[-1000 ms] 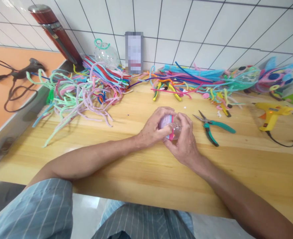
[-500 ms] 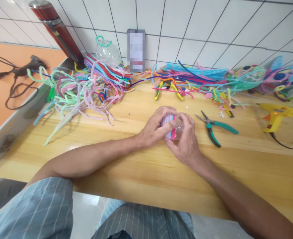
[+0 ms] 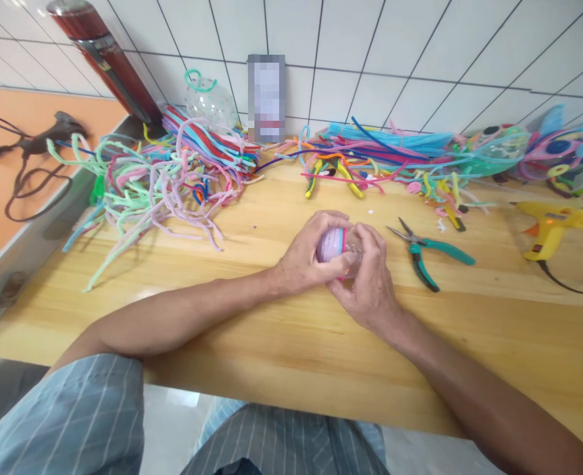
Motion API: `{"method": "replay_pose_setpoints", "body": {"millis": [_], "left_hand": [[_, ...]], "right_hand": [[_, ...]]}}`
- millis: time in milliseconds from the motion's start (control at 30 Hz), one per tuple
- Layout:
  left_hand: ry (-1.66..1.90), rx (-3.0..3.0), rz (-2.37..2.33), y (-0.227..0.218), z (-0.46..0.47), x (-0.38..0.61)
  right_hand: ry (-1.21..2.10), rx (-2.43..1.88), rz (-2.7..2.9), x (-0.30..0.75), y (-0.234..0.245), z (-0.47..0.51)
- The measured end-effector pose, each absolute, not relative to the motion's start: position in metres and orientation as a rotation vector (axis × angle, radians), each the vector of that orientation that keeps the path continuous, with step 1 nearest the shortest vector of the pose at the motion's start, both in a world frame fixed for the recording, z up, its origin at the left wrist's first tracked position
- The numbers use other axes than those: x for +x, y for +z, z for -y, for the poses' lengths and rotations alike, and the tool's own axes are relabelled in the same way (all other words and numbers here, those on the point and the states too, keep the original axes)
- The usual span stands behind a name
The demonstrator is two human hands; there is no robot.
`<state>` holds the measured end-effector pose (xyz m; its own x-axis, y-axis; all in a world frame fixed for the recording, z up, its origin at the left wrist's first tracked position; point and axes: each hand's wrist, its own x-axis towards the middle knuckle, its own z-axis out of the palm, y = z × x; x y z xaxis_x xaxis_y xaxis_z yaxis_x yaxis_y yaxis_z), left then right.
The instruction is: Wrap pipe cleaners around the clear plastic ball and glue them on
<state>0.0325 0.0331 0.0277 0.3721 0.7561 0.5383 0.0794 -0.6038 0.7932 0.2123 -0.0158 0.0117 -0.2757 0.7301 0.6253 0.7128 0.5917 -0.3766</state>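
Between my two hands, over the middle of the table, is a clear plastic ball (image 3: 329,245) wrapped on its left part with lilac, light blue and pink pipe cleaners. My left hand (image 3: 311,254) curls around the lilac side, its thumb lying across the front over the pink band. On the bare clear side my right hand (image 3: 370,270) is wrapped, fingers over the top and thumb underneath. The fingers hide much of the ball. Just right of my right hand lie teal-handled needle-nose pliers (image 3: 423,254), jaws parted.
A pipe cleaner heap (image 3: 157,178) spreads at back left, near a red-brown thermos (image 3: 103,63). A phone (image 3: 266,99) leans on the tiled wall. Yellow-handled pliers (image 3: 351,181) lie below blue pipe cleaners (image 3: 395,140). A yellow glue gun (image 3: 549,224) rests at right, its cord trailing.
The ball has turned a little in my hands, so more of the lilac wrapping shows. My left thumb has slid slightly down and right. The view has shifted slightly.
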Motion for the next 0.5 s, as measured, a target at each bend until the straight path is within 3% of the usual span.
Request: {"method": "replay_pose_setpoints", "body": {"millis": [500], "left_hand": [[1.273, 2.127, -0.654, 0.0215, -0.0389, 0.0314]], "right_hand": [[0.048, -1.161, 1.983, 0.2153, 0.0100, 0.0157]]}}
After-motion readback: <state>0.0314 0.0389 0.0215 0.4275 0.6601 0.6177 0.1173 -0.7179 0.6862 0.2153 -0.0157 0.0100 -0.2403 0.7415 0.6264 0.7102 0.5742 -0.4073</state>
